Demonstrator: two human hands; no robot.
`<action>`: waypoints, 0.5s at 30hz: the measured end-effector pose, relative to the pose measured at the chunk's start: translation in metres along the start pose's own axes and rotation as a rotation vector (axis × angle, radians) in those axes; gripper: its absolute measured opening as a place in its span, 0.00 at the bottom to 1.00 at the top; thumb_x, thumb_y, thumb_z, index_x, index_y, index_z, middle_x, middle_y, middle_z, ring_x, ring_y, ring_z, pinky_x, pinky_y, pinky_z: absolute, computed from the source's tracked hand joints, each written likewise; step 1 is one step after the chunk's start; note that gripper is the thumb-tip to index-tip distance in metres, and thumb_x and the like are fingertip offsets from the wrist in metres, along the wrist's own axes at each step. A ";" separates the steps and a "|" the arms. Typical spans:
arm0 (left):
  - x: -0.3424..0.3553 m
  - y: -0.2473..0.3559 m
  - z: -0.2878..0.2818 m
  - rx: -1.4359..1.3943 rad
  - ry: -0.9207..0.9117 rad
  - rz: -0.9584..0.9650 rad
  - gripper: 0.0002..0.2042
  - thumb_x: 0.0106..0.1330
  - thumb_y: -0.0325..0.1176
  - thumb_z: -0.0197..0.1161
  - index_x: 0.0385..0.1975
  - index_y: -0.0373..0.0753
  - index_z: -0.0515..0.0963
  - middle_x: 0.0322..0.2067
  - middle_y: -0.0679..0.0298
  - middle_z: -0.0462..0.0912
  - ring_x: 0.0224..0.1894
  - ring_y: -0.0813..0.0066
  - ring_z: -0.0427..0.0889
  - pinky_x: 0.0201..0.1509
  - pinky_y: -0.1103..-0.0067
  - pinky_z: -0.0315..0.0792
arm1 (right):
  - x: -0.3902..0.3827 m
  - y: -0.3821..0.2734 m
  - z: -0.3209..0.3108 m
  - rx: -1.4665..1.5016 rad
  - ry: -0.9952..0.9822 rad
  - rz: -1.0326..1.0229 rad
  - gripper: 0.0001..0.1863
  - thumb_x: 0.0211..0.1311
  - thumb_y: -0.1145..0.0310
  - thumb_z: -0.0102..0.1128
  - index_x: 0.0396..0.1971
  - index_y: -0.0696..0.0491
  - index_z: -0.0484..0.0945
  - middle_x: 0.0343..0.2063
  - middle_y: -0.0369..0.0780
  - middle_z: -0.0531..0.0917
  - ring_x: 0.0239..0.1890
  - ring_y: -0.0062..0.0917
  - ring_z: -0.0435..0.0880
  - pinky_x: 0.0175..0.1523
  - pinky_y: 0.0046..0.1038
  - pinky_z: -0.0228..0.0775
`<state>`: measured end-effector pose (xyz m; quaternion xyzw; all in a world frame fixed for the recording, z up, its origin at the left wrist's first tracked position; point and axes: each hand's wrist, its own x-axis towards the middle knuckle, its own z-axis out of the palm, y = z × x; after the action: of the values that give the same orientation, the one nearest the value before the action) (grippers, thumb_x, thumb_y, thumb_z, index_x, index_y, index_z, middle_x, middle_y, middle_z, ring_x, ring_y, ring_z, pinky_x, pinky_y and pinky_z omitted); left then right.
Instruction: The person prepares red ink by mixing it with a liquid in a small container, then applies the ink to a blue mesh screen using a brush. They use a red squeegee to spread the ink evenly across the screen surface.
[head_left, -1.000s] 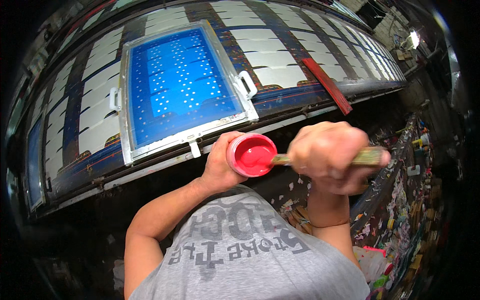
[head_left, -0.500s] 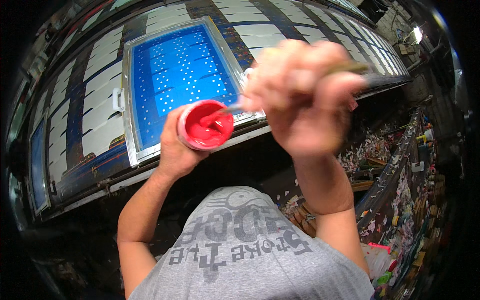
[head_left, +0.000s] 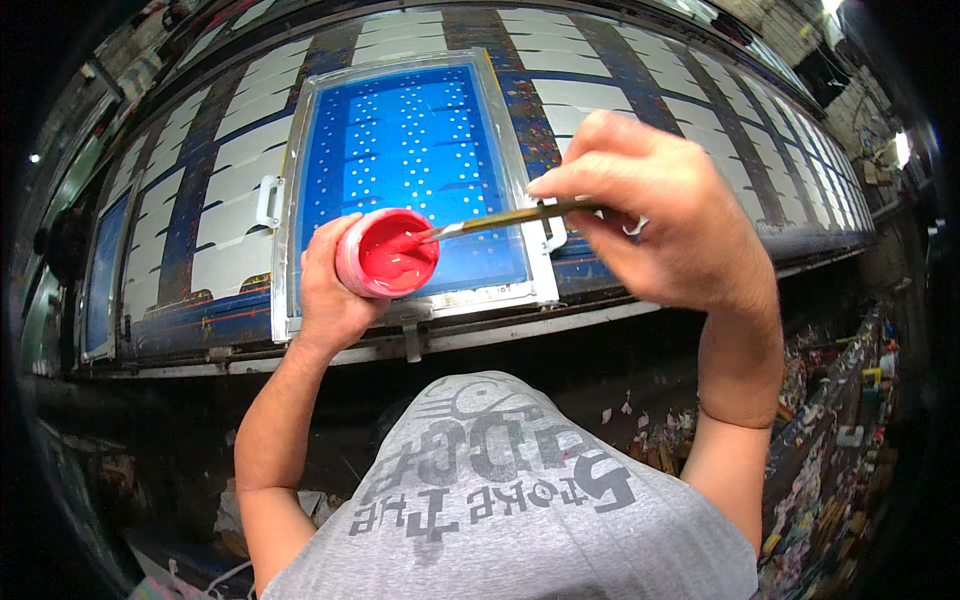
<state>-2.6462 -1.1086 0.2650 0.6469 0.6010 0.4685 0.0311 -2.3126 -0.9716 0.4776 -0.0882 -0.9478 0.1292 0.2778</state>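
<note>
My left hand point(head_left: 337, 300) is wrapped round a tub point(head_left: 347, 262) and tilts its mouth toward me. Thick, glossy red paint point(head_left: 395, 262) coats the inside. In my right hand point(head_left: 660, 215) is a long, thin brownish stick point(head_left: 520, 215), pinched between thumb and fingers. Its pale lower end dips into the paint, so the tip is hidden and its exact kind cannot be told. Behind and below the tub lies a silk-screen frame point(head_left: 285, 255) with blue mesh point(head_left: 345, 120) and rows of white dots. The tub overlaps the frame's near left part.
The frame rests on a long, paint-stained table point(head_left: 190, 225) bearing rows of white pieces point(head_left: 232, 215). White handles point(head_left: 268, 202) stick out from the frame's sides. Another blue screen point(head_left: 103, 265) stands at far left. Scraps and debris point(head_left: 800, 480) fill the lower right.
My right hand has moved right and slowed, with the stick still in the paint. In the picture, the tub has shifted slightly left and the screen frame slightly right, as the view turned.
</note>
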 end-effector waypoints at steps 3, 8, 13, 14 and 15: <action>0.004 -0.002 0.014 0.072 0.002 0.003 0.48 0.46 0.32 0.94 0.72 0.39 0.76 0.65 0.53 0.84 0.67 0.50 0.85 0.73 0.60 0.73 | 0.002 0.011 0.009 -0.317 -0.245 -0.040 0.18 0.56 0.77 0.80 0.48 0.53 0.91 0.38 0.40 0.87 0.37 0.37 0.93 0.39 0.38 0.86; 0.015 -0.002 0.031 0.154 -0.002 0.030 0.47 0.46 0.34 0.95 0.71 0.39 0.77 0.64 0.53 0.86 0.68 0.50 0.84 0.73 0.58 0.72 | 0.000 0.036 -0.005 -0.418 -0.276 -0.150 0.13 0.58 0.76 0.72 0.44 0.50 0.90 0.35 0.38 0.86 0.35 0.35 0.92 0.37 0.39 0.85; 0.020 -0.002 0.040 0.266 -0.038 0.067 0.46 0.48 0.34 0.93 0.71 0.39 0.77 0.64 0.53 0.86 0.68 0.49 0.84 0.73 0.57 0.72 | -0.016 0.052 -0.046 -0.257 -0.168 -0.140 0.13 0.54 0.79 0.74 0.41 0.54 0.91 0.35 0.40 0.87 0.30 0.35 0.90 0.32 0.37 0.81; 0.020 -0.002 0.043 0.276 -0.048 0.071 0.45 0.49 0.33 0.93 0.71 0.39 0.77 0.64 0.53 0.86 0.68 0.49 0.84 0.73 0.56 0.72 | -0.019 0.054 -0.048 -0.258 -0.197 -0.110 0.13 0.54 0.79 0.74 0.41 0.55 0.92 0.34 0.40 0.86 0.30 0.35 0.90 0.32 0.36 0.81; 0.021 -0.003 0.046 0.275 -0.055 0.076 0.45 0.48 0.34 0.93 0.71 0.39 0.77 0.64 0.53 0.86 0.68 0.48 0.84 0.73 0.56 0.72 | -0.022 0.057 -0.046 -0.250 -0.195 -0.108 0.13 0.54 0.79 0.74 0.41 0.55 0.91 0.35 0.40 0.86 0.30 0.35 0.90 0.32 0.36 0.81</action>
<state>-2.6221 -1.0670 0.2494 0.6800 0.6334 0.3645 -0.0592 -2.2631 -0.9136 0.4871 -0.0581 -0.9823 0.0034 0.1781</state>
